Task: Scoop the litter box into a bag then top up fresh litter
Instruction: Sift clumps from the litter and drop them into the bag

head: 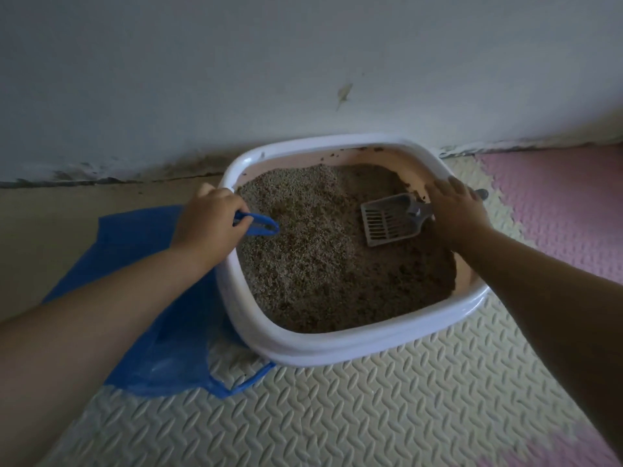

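A white-rimmed litter box filled with grey-brown litter stands on the floor against the wall. A grey slotted scoop lies on the litter at the right side, its handle reaching over the rim. My right hand lies over that handle with fingers spread; whether it grips is hidden. My left hand is at the box's left rim and grips a blue handle loop of the blue plastic bag, which lies flat on the floor left of the box.
A pale wall runs close behind the box. Cream textured foam mats cover the floor in front, with pink mats at the right. Bare floor shows at the left beyond the bag.
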`<act>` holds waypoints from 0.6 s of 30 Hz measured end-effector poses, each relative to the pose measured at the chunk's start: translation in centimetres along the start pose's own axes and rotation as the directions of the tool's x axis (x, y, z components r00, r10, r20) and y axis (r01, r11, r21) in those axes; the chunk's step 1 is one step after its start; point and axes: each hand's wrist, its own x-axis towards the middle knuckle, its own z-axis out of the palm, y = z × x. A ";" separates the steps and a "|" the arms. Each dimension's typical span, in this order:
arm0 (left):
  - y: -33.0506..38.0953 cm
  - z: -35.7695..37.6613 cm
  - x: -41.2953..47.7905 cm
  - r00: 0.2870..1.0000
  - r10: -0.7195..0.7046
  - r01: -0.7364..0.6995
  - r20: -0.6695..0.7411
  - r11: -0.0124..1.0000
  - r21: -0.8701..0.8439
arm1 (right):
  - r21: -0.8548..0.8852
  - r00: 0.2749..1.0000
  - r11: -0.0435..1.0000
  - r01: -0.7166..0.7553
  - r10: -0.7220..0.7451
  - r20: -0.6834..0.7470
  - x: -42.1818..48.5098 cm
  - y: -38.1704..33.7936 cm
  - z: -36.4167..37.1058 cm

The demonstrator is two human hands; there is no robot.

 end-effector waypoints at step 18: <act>0.0 1.6 0.0 0.996 -0.023 0.021 -0.088 1.000 -0.022 | -0.335 0.958 0.899 0.281 -0.282 0.045 -0.5 4.0 -2.3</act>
